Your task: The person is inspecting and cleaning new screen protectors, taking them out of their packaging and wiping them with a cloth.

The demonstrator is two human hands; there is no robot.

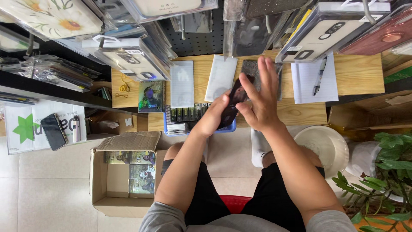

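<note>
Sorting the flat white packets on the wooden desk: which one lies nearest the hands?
The slanted white packet, just left of the held dark phone; the other packet lies straight, farther left.

Pen (319, 77) on notepad (307, 81); cardboard box (103, 180) on floor; potted plant (386, 172) right.

A dark smartphone (234, 103) is held up above the front edge of a wooden table, tilted on a slant with its upper end toward the far side. Its glossy face is turned up and shows a dim reflection. Its lower end is gripped by the left hand (213, 118), and its right edge is met by the thumb of the right hand (262, 101), whose fingers are spread flat behind it.
</note>
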